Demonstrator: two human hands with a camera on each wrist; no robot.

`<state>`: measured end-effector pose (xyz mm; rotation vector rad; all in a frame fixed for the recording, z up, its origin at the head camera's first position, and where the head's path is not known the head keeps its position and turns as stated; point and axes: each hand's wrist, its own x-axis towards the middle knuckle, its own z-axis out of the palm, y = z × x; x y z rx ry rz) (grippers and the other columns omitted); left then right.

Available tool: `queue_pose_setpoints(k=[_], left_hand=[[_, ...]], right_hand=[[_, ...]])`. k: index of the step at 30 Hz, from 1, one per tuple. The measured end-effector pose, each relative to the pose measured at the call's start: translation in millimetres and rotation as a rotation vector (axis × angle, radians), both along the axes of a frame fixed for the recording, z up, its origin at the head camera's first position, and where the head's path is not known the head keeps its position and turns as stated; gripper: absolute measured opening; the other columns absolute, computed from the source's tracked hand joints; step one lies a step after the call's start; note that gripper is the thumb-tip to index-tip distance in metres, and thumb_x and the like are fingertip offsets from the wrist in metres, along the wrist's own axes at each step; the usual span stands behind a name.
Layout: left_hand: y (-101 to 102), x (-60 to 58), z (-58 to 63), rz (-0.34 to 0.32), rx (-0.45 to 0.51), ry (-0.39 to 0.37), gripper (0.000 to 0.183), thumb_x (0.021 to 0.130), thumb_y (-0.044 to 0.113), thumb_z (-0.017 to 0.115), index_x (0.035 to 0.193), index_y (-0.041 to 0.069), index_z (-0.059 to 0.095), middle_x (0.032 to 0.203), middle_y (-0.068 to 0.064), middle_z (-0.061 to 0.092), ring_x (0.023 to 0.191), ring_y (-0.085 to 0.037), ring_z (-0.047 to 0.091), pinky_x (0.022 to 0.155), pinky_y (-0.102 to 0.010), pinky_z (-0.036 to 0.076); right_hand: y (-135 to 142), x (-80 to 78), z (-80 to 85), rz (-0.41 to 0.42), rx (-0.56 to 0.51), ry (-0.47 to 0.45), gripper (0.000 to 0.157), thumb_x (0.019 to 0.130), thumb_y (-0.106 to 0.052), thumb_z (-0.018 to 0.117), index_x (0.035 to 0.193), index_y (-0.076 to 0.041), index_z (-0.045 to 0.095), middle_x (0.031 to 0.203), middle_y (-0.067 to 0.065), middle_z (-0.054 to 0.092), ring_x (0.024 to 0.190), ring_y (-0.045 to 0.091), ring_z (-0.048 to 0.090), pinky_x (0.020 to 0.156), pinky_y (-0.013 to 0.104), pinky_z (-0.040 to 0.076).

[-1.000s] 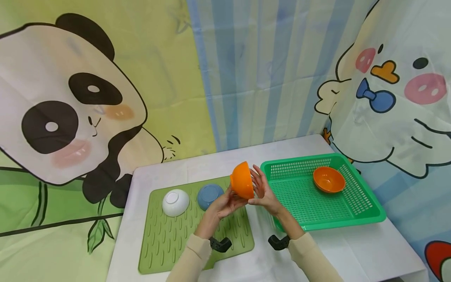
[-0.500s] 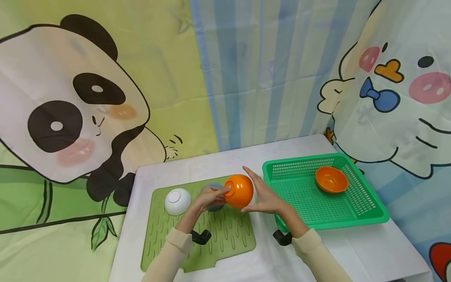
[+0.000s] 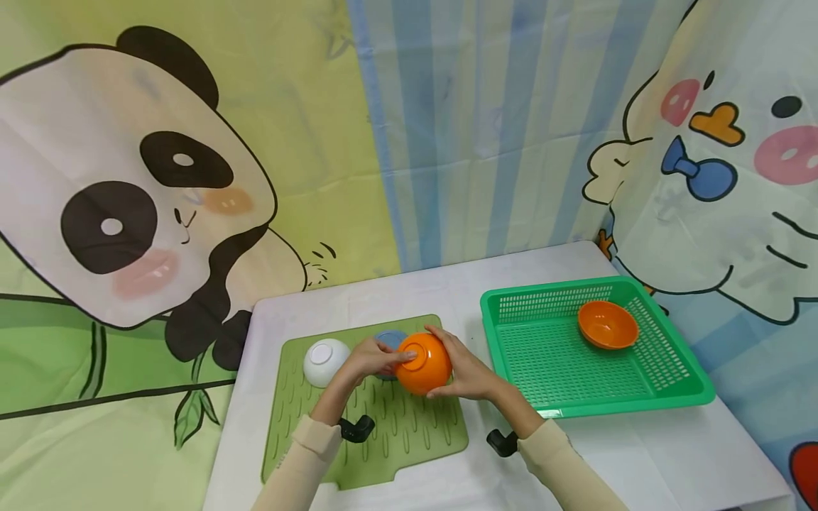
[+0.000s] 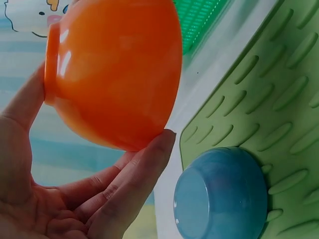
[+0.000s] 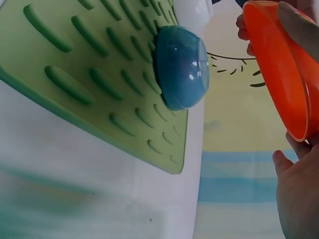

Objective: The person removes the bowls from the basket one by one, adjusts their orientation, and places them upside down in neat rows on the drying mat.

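Both hands hold an orange bowl [image 3: 433, 365] above the green mat, its base turned toward the head camera. My left hand [image 3: 363, 360] grips it with the thumb on the foot ring and the fingers near the rim, as the left wrist view shows. My right hand [image 3: 471, 374] spans the bowl's right side, fingers at the top and thumb below. The bowl's inside is hidden in the head view. Partly covered behind the hands, a blue bowl [image 4: 227, 191] lies upside down on the mat. An upside-down white bowl [image 3: 327, 360] is to its left.
The ridged green drying mat [image 3: 377, 465] lies on a white-covered table [image 3: 358, 305]. On the right stands a green plastic basket [image 3: 517, 369] with another orange bowl [image 3: 607, 326] upright inside. Printed curtains [image 3: 460, 142] hang behind the table.
The orange bowl has turned so its base faces the head camera more, and come down slightly leftward over the mat. The left thumb has moved onto the base; the right hand has closed in around the bowl.
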<state>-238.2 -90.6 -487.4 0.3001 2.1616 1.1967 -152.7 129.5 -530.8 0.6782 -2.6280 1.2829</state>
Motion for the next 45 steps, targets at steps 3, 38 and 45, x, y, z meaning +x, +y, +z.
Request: queue_pose_setpoints(k=[3, 38, 45], left_hand=[[-1.8, 0.2, -2.0, -0.002, -0.013, 0.000, 0.066, 0.066, 0.055, 0.076, 0.098, -0.002, 0.065, 0.080, -0.009, 0.066, 0.075, -0.024, 0.066, 0.067, -0.034, 0.056], [-183.7, 27.0, -53.2, 0.431, -0.145, 0.033, 0.051, 0.073, 0.041, 0.076, 0.095, -0.004, 0.070, 0.078, -0.006, 0.068, 0.072, -0.018, 0.063, 0.075, -0.042, 0.053], [-190.2, 31.7, -75.7, 0.464, -0.128, -0.009, 0.046, 0.073, 0.036, 0.078, 0.092, -0.005, 0.071, 0.084, -0.010, 0.069, 0.073, -0.018, 0.064, 0.074, -0.041, 0.053]], right_hand=[[-2.5, 0.4, -2.2, 0.007, -0.001, -0.001, 0.111, 0.063, -0.032, 0.086, 0.147, -0.012, 0.017, 0.145, 0.006, 0.029, 0.126, 0.023, 0.037, 0.095, 0.049, 0.041], [-192.7, -26.4, -62.4, 0.047, 0.175, -0.037, 0.109, 0.063, -0.051, 0.081, 0.144, -0.008, 0.022, 0.142, 0.006, 0.035, 0.125, 0.020, 0.040, 0.103, 0.039, 0.035], [-201.7, -22.7, -75.8, 0.050, 0.254, -0.082, 0.109, 0.063, -0.054, 0.079, 0.144, -0.006, 0.022, 0.144, 0.005, 0.034, 0.127, 0.018, 0.039, 0.106, 0.049, 0.026]])
